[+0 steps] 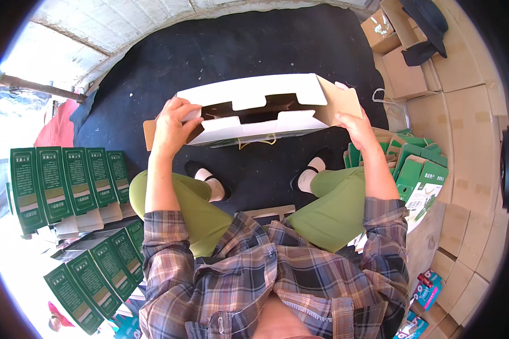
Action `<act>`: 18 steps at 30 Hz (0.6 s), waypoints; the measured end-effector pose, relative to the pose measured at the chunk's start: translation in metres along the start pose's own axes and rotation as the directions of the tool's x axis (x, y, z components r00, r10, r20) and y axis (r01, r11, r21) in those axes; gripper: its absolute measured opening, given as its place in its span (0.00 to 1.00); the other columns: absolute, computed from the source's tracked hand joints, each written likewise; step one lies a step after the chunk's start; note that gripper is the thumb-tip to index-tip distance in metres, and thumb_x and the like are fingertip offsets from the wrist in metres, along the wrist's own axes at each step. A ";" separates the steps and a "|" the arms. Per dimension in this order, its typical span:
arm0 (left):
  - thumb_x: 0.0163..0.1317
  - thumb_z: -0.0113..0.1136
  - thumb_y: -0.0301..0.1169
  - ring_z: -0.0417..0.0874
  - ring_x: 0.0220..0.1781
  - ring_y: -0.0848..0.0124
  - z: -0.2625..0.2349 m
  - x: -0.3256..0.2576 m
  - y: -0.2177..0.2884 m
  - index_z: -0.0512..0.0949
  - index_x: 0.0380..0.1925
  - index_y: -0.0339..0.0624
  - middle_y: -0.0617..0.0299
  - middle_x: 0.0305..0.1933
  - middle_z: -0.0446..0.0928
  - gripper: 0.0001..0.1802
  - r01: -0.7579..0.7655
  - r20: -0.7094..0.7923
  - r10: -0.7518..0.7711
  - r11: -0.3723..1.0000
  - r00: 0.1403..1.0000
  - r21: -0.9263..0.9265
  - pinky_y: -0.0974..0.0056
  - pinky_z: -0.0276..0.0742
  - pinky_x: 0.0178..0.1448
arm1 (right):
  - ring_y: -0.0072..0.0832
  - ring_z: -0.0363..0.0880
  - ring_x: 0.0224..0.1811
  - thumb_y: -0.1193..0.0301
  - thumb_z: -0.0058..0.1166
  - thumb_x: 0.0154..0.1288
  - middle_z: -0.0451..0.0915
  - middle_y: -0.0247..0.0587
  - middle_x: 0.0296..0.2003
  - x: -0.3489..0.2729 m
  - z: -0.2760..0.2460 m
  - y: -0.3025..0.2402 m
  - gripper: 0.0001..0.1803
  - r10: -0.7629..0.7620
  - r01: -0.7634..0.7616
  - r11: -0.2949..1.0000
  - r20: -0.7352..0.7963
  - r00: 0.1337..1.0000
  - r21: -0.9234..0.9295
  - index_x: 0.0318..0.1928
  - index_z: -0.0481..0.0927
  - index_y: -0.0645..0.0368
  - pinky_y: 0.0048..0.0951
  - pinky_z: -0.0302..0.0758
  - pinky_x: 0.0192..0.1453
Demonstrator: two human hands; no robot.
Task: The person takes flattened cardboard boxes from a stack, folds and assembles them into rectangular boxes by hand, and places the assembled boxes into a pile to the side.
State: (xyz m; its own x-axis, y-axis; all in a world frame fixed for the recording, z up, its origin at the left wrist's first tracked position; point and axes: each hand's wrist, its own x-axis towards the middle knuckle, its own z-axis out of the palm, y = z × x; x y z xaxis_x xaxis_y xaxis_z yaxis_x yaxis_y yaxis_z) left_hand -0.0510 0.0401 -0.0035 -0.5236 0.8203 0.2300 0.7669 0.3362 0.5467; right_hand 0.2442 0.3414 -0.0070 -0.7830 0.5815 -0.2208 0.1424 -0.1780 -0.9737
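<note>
A long carton (pixel 237 90) with white flaps hangs before me above the black floor cover, its slotted top flaps partly raised and a dark gap between them. My left hand (pixel 175 124) grips its left end, fingers bent over the flap there. At the other end, my right hand (pixel 357 123) pinches the brown end flap, thumb in front and fingers behind. A thin yellow cord (pixel 258 141) loops from the carton's near side. What lies inside the carton cannot be made out.
Green printed cartons (pixel 79 181) stand in rows at my left. Flattened green cartons (pixel 418 169) are piled at my right. Brown cardboard boxes (pixel 464 141) line the right side, with a dark cloth (pixel 427 28) over some. Black sheeting (pixel 226 45) covers the floor ahead.
</note>
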 end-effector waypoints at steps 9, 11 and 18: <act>0.40 0.74 0.39 0.75 0.52 0.57 -0.001 -0.011 -0.001 0.81 0.45 0.42 0.57 0.47 0.77 0.28 0.019 0.152 -0.022 1.000 0.988 0.021 0.54 0.67 0.62 | 0.29 0.61 0.68 0.74 0.51 0.60 0.64 0.38 0.65 -0.005 0.015 -0.008 0.38 -0.119 0.125 0.970 0.039 0.992 -0.209 0.71 0.56 0.50 0.33 0.60 0.69; 0.39 0.75 0.44 0.75 0.54 0.57 -0.001 -0.013 0.000 0.81 0.46 0.42 0.57 0.48 0.77 0.32 0.024 0.154 -0.029 0.999 0.988 0.034 0.52 0.63 0.67 | 0.30 0.59 0.69 0.69 0.54 0.63 0.63 0.39 0.66 -0.008 0.024 -0.011 0.38 -0.146 0.158 0.944 0.061 0.987 -0.291 0.72 0.54 0.51 0.33 0.58 0.70; 0.40 0.71 0.53 0.74 0.58 0.58 0.004 -0.017 0.009 0.79 0.50 0.43 0.56 0.51 0.77 0.37 -0.005 0.211 -0.024 0.991 0.977 0.135 0.46 0.46 0.75 | 0.37 0.61 0.70 0.59 0.53 0.67 0.61 0.44 0.68 0.013 0.022 0.004 0.27 -0.079 0.167 0.880 0.211 0.974 -0.444 0.62 0.71 0.59 0.35 0.59 0.70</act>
State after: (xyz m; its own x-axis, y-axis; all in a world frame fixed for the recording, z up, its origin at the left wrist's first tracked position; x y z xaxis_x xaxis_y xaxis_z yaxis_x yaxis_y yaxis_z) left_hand -0.0340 0.0304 -0.0058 -0.4516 0.8913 0.0420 0.8125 0.3913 0.4322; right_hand 0.2211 0.3314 -0.0124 -0.9019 0.4130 -0.1267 0.2632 0.2928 -0.9192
